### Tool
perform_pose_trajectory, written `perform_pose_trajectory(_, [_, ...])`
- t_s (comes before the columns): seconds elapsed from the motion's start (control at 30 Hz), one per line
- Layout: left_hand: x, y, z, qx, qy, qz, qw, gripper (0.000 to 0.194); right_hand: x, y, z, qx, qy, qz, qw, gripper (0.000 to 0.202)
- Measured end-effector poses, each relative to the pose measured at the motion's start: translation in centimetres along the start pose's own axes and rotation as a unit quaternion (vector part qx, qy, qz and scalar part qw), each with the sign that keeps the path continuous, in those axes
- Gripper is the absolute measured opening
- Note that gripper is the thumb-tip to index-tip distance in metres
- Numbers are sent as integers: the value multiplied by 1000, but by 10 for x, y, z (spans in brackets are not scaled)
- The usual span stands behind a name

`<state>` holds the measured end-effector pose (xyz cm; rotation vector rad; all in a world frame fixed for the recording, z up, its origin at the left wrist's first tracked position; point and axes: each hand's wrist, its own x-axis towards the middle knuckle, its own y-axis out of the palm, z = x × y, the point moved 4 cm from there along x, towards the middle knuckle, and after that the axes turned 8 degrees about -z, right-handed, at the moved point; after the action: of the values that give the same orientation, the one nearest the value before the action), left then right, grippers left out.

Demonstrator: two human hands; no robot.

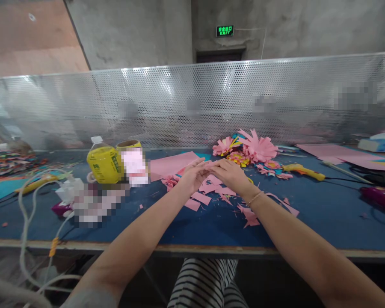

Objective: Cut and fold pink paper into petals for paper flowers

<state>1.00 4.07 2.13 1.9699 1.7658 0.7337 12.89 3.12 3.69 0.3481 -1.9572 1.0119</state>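
My left hand (195, 175) and my right hand (230, 174) meet over the middle of the table, fingers closed together at the tips. A bit of pink paper seems to show between the fingertips, mostly hidden by the fingers. Cut pink paper pieces (201, 198) lie right under both hands. Behind the left hand rests a larger pink sheet (171, 164). Beyond the right hand is a cluster of paper flowers (258, 147), mainly pink with yellow and blue parts.
A yellow-labelled bottle (105, 164) and a tape roll (128, 144) stand left. A yellow glue gun (303, 172) lies right, its cord trailing off. White cables (27, 218) loop over the left edge. A perforated metal screen (179, 107) closes the back. Pink sheets (349, 156) lie far right.
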Motion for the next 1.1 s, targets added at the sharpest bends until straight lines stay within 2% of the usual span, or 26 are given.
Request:
perform_pose_trajectory(0.17, [1, 0, 0, -11, 22, 0, 1000, 35, 1, -2, -2, 44, 19, -53, 997, 18])
perform_pose_trajectory(0.33, [-2, 5, 1, -1, 2, 28, 1000, 31, 0, -7, -9, 111, 99, -132, 980, 13])
perform_pose_trajectory(0.57, [-5, 7, -1, 26, 13, 25, 999, 38, 1, -7, -10, 191, 177, -166, 951, 8])
perform_pose_trajectory(0.87, [-9, 11, -6, 49, 24, 12, 998, 39, 0, 5, -14, 325, 236, -151, 903, 7])
perform_pose_trajectory(1.1, [-6, 9, -3, 46, 34, 19, 998, 38, 0, 11, -17, 316, 297, -119, 893, 4])
